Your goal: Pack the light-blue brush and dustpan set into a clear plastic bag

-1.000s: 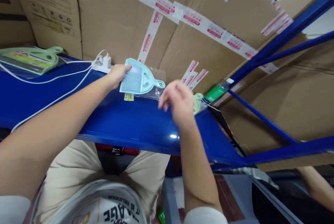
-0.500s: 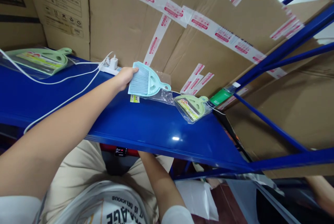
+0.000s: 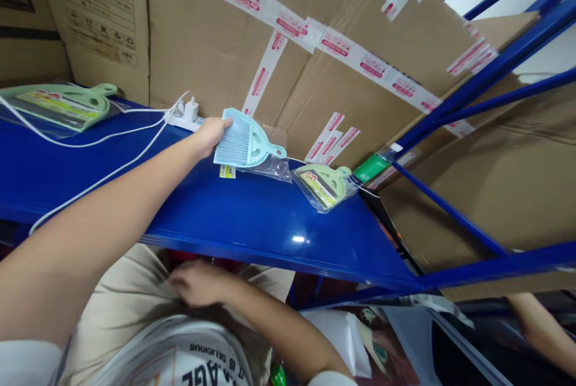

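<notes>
My left hand (image 3: 212,135) is closed on the wide edge of a light blue dustpan (image 3: 265,149), thumb on top. A matching brush (image 3: 237,138) lies nested in the pan, its handle pointing right. Beneath them sits a clear plastic wrapper (image 3: 276,168); a yellow-green label (image 3: 227,171) pokes out at the front. My right hand (image 3: 200,283) is low over my lap, below the shelf edge. Its fingers look curled but are blurred, and whatever they may hold cannot be made out.
On the blue shelf (image 3: 252,224) lie wrapped green dustpan sets, one right (image 3: 324,185), one left (image 3: 63,107). A power strip (image 3: 184,123) with white cables and a green-labelled bottle (image 3: 375,165) stand against taped cardboard (image 3: 216,56). Another person's arm (image 3: 542,329) shows at lower right.
My right hand has come up from under the shelf edge and moved left over my lap. My left hand keeps its hold on the dustpan. The view has shifted slightly.
</notes>
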A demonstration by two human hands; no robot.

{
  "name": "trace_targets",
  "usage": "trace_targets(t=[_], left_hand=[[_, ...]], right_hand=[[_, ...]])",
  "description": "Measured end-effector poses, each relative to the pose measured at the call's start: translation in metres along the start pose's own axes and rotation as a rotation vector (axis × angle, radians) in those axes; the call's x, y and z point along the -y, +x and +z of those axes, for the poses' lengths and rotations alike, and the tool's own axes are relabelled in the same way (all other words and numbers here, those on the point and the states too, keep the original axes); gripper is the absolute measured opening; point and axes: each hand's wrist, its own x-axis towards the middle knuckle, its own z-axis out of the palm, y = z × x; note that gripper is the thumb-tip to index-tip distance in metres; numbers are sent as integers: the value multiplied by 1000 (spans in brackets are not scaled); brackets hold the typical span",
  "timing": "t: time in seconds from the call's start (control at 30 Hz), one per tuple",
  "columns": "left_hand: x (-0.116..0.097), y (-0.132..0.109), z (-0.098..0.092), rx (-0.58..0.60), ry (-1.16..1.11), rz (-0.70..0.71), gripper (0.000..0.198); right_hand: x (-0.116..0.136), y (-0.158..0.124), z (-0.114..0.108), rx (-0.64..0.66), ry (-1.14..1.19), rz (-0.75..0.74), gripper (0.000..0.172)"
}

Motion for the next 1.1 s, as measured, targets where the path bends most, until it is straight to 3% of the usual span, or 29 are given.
trace_targets(t=[0.07,0.1,0.17,0.23,0.3,0.4,0.5,0.57,0.63,0.87,1.1], left_hand=[[1,2,-1,-18,27,13,15],[1,3,-1,-24,42,20,14],[0,4,-2,-37,71,32,13],[-1,3,-3,-54,91,43,13],[-3,0,-2,-63,105,50,20],[-7,-5,-2,-52,127,43,30],[-7,-8,-1,-40,153,44,31],[-7,-9,-1,-40,172,56,31],[-7,-9,-1,-47,176,61,31],[-8,-10,-2,-74,168,74,22],[-6,-7,-1,-136,200,95,32]], right_hand=[[28,-24,-12,50,-14,-175,11],[38,-40,-29,-82,14,-224,12],[41,-72,-80,-520,95,-221,14],[21,-97,-144,-1081,163,-110,17],[-15,-110,-200,-1492,186,-12,15],[-67,-109,-239,-1737,330,268,18],[-88,-99,-235,-1516,613,433,22],[-86,-94,-226,-1356,737,396,22],[-80,-93,-222,-1286,798,351,23],[-71,-95,-224,-1228,894,300,21],[-78,-91,-222,-1237,983,269,25]])
